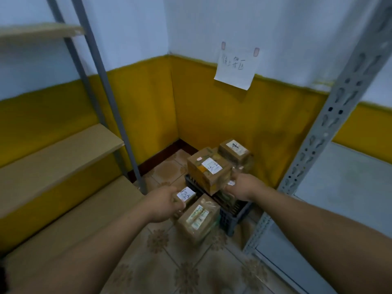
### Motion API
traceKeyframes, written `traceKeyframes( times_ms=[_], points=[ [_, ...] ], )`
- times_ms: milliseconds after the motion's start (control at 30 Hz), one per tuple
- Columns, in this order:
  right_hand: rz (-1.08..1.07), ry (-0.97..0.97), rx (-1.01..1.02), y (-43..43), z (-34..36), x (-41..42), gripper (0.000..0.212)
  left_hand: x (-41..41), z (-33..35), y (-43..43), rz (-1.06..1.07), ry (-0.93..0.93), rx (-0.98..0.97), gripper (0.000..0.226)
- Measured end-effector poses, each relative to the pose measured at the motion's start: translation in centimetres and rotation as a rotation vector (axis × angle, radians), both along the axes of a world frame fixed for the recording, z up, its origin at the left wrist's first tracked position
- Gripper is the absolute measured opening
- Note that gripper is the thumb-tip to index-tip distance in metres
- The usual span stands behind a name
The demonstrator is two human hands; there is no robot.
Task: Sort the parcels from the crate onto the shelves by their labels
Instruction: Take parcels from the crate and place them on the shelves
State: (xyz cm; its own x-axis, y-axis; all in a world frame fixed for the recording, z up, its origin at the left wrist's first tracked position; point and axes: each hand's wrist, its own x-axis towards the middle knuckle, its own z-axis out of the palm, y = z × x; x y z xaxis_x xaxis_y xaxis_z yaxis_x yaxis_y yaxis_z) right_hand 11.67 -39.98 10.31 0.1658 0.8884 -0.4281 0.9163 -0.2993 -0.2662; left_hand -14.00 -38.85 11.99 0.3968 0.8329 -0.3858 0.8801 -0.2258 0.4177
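Tan boards make up the left shelves (pixel 57 149), three tiers carried on slanting grey uprights (pixel 110 98); all the boards in view lie bare. Behind them the wall (pixel 137 107) is white above and mustard yellow below, and a dark skirting (pixel 163 155) runs along its foot into the corner. The floor (pixel 169 262) is laid with beige tiles printed with brown flower patterns.

The left hand (pixel 164 203) reaches forward over the tiles with its fingers curled round a small parcel (pixel 186 196), whose white label with handwriting faces up. Just right of it and below, a taped parcel (pixel 199 219) stands on the floor against the near side of the dark plastic crate (pixel 232 219).

The crate sits in the corner and is heaped with cardboard parcels. A large parcel (pixel 207 170) lies on top with a white handwritten label facing up, and a rear parcel (pixel 234 151), also labelled, rests behind it, close to the yellow wall.

The right hand (pixel 244 187) is over the crate at the large parcel's right edge, knuckles up and fingers bent. A scrap of white label shows beside the fingers, but blur hides whether they clamp anything.

Above the crate a paper note (pixel 235 68) with handwritten characters is taped to the wall across the line between white and yellow. Farther right a pale perforated upright (pixel 339 107) of the right shelves rises at a slant, with a light grey shelf board (pixel 350 187) beyond it.
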Motion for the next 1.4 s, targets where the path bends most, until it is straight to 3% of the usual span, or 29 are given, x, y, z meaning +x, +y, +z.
traceKeyframes(
  times_ms=[167,367,500,567,700,900,1000,1067,1200,1300,1400],
  points=[
    [-0.087,-0.007,-0.052,5.6,-2.8,2.5,0.051,2.2,-3.6,8.4,-0.141,0.065,-0.046,0.057],
    [-0.216,0.113,-0.075,13.3,-6.3,5.0,0.055,4.2,-5.9,18.4,-0.166,0.089,-0.160,0.038],
    [-0.179,0.115,-0.158,17.6,-8.0,5.7,0.048,3.3,-8.3,24.9,-0.137,0.091,-0.203,0.075],
    [-0.230,0.152,-0.190,19.2,-8.4,5.8,0.046,3.1,-11.4,29.0,-0.147,0.131,-0.228,0.080],
    [-0.422,0.288,-0.182,21.3,-10.4,5.3,0.050,5.7,-11.1,33.2,-0.215,0.175,-0.278,0.053],
    [-0.788,0.392,-0.214,24.1,-17.1,2.9,0.062,8.5,-16.7,41.7,-0.397,0.177,-0.346,0.009],
    [-0.882,0.477,-0.207,25.8,-20.0,2.4,0.061,9.8,-20.2,44.8,-0.395,0.176,-0.393,0.022],
    [-0.962,0.551,-0.185,27.2,-21.7,2.6,0.067,10.5,-23.0,46.7,-0.374,0.171,-0.408,0.033],
    [-1.114,0.651,-0.125,30.5,-25.9,4.5,0.067,12.9,-27.7,48.5,-0.220,0.081,-0.399,0.011],
    [-1.251,0.713,-0.060,32.6,-28.4,6.2,0.067,15.7,-29.8,49.2,0.005,-0.001,-0.445,0.021],
    [-1.371,0.851,-0.013,33.4,-30.5,7.7,0.077,17.5,-31.8,49.4,0.118,-0.020,-0.543,0.056]
  ],
)
